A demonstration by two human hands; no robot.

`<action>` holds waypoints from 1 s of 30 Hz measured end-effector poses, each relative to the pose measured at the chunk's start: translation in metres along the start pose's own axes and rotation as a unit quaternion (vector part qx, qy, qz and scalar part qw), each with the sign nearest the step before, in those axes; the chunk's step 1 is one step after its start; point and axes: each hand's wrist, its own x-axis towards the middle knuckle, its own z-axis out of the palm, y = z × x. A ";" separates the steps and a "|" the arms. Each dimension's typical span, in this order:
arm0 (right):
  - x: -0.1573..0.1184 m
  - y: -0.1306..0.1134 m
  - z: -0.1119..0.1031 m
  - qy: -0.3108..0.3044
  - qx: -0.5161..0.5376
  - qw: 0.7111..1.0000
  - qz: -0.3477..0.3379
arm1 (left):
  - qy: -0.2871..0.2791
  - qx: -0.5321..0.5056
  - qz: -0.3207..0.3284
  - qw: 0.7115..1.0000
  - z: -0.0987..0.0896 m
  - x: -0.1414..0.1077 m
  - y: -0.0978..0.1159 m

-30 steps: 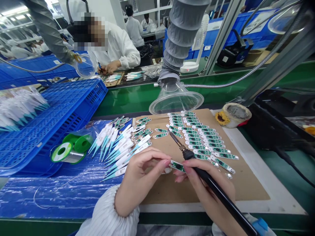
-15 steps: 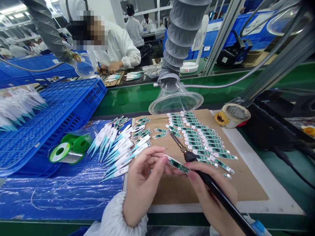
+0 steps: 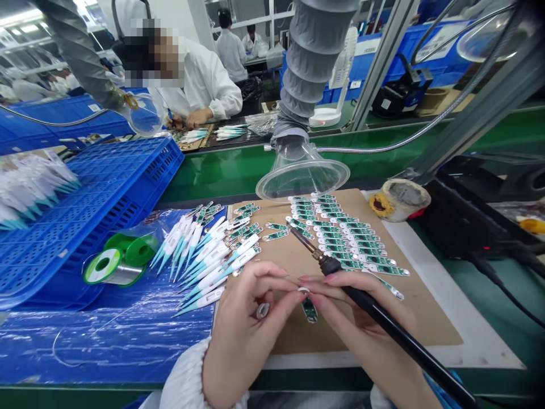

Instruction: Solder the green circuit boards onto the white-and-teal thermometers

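Note:
Between the fingertips of both hands is a small green circuit board (image 3: 310,311) with a white rounded end, its green part hanging toward me. My left hand (image 3: 251,324) pinches its white end, and a small whitish round piece (image 3: 263,310) sits among the curled fingers. My right hand (image 3: 361,318) touches the same end with thumb and fingertips while also holding a black soldering iron (image 3: 383,324), its tip pointing up and left over the cardboard (image 3: 293,335). Rows of similar boards (image 3: 336,241) lie beyond. White and teal thermometer bodies (image 3: 213,264) lie to the left.
A clear suction funnel (image 3: 303,179) hangs over the back of the cardboard. Solder spools (image 3: 114,267) and a blue crate (image 3: 106,187) are at left. A round sponge holder (image 3: 404,199) and a black device (image 3: 451,216) stand at right. A person (image 3: 200,74) works across the bench.
The held board has turned from lying slantwise between the hands to pointing down toward me. Both hands have come closer together, and a small round piece now shows in my left hand.

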 end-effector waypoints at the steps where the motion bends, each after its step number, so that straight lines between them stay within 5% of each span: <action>1: 0.000 0.000 0.000 0.003 -0.002 1.000 0.000 | 0.003 -0.007 -0.005 1.000 0.000 0.000 0.000; 15: 0.000 0.001 0.005 0.039 0.046 0.998 0.029 | -0.114 -0.073 -0.069 0.988 0.008 0.004 -0.002; 21: -0.003 -0.001 -0.003 0.088 -0.008 0.993 0.078 | -0.086 -0.160 -0.135 0.974 0.005 0.006 0.002; 25: 0.006 0.004 -0.012 0.167 0.132 0.976 0.044 | -0.061 -0.212 -0.152 0.963 0.002 0.008 0.000; 30: 0.016 0.005 -0.015 0.214 0.192 0.952 0.103 | -0.051 -0.238 -0.150 0.958 0.002 0.007 0.000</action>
